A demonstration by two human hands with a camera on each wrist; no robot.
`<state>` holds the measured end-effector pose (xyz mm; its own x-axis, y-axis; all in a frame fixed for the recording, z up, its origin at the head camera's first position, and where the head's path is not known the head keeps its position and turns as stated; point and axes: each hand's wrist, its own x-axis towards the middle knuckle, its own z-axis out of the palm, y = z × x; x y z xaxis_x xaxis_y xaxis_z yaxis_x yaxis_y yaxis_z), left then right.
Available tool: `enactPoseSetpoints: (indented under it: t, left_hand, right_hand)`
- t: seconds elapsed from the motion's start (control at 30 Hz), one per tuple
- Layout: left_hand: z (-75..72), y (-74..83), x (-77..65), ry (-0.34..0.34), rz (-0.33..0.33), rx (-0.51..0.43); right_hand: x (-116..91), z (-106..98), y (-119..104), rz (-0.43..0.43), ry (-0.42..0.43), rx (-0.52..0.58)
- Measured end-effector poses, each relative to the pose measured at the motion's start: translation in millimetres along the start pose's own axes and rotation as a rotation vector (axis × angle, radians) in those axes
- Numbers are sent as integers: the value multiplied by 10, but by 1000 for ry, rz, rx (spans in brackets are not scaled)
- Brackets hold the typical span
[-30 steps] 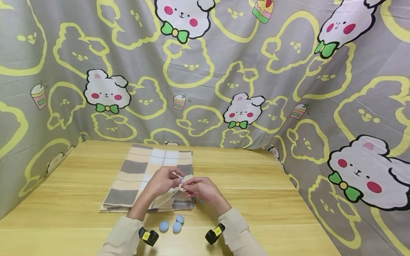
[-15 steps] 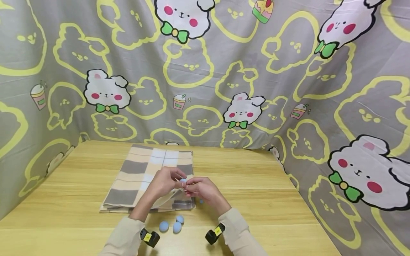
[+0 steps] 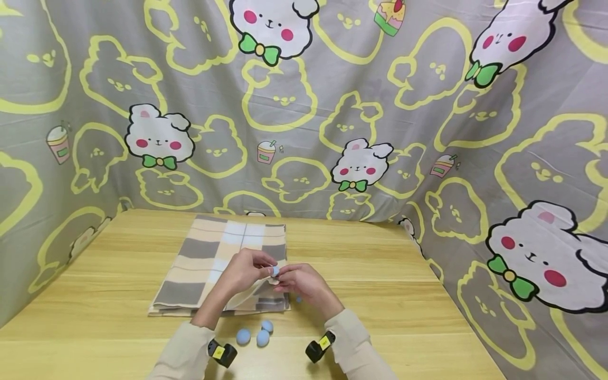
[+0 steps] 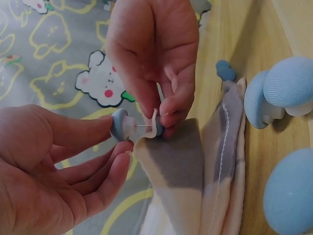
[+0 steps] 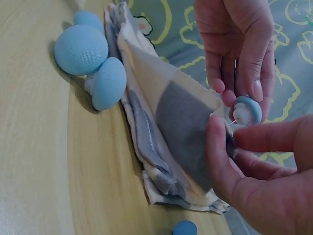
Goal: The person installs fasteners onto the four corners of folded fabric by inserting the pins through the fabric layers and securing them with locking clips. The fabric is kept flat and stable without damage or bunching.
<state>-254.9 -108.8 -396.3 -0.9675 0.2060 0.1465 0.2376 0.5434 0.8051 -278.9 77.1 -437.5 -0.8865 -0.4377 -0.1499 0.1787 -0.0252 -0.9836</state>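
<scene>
My left hand (image 4: 54, 166) pinches a blue mushroom-shaped quilt pin (image 4: 119, 125) between thumb and fingertips. Its white stem faces the cloth, and a thin metal needle runs from it to the cloth edge; I cannot tell how deep it goes. The corner of the plaid blanket (image 3: 199, 266) is pinched by my right hand (image 3: 304, 282), lifted off the folded pile. Beside that corner, partly covered by the right fingers, is a small dark-blue piece (image 4: 159, 126). In the right wrist view, the pin's cap (image 5: 248, 108) sits under the left thumb.
Three more blue mushroom-shaped pins (image 3: 243, 336) lie on the wooden table (image 3: 380, 316) in front of the blanket. A small blue piece (image 3: 298, 299) lies right of the blanket's near corner. A patterned curtain (image 3: 294, 137) surrounds the table's back and sides.
My left hand has shifted slightly right, bringing the quilt pin up close to the blanket corner and turning it. My right hand has stayed nearly still, holding the corner.
</scene>
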Motion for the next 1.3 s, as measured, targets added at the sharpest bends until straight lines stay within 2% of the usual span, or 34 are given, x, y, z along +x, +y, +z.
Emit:
enactPoseSetpoints:
  t: [0.13, 0.37, 0.57, 0.8, 1.0, 1.3]
  left_hand:
    - [14, 2, 5, 5, -16, 2]
    - [13, 3, -3, 5, -28, -3]
    - [-37, -37, 5, -36, -29, -41]
    - [-60, -102, 27, -139, -108, -91]
    - [-52, -154, 48, -206, -119, -201]
    - [-26, -176, 62, -215, -132, -249]
  right_hand:
    - [-12, -1, -19, 26, 5, 30]
    - [-15, -16, -36, 47, -39, -22]
    - [3, -32, -31, 47, -48, 1]
    - [26, -34, -16, 29, -17, 22]
    - [21, -40, -15, 28, 0, 32]
    - [-3, -32, -28, 34, 25, 43]
